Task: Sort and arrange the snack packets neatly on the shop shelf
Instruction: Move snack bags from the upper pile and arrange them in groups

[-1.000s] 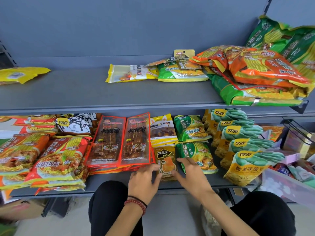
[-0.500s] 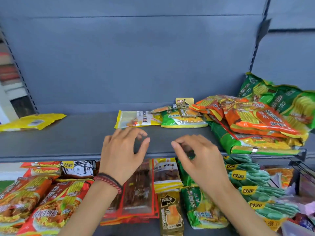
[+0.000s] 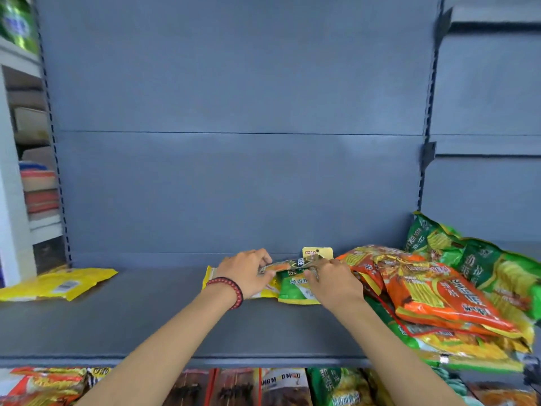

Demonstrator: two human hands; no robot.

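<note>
Both my hands reach to the back of the grey upper shelf (image 3: 164, 323). My left hand (image 3: 247, 271), with a red bead bracelet at the wrist, grips the left end of a small dark and orange packet (image 3: 288, 264). My right hand (image 3: 333, 281) curls its fingers on the right end of the same small packets, over a green snack bag (image 3: 294, 291). A yellow and white packet (image 3: 212, 278) lies under my left hand. A small yellow hang-tab packet (image 3: 317, 252) stands just behind my fingers.
A heap of orange bags (image 3: 424, 291) and green bags (image 3: 480, 259) fills the shelf's right end. One flat yellow packet (image 3: 58, 284) lies at far left. The lower shelf shows rows of noodle and snack packets (image 3: 281, 386). White shelving (image 3: 17, 171) stands at left.
My hands rose from the lower shelf's front packets to the upper shelf and moved to its back, where they now hold the small packets. The view tilted upward.
</note>
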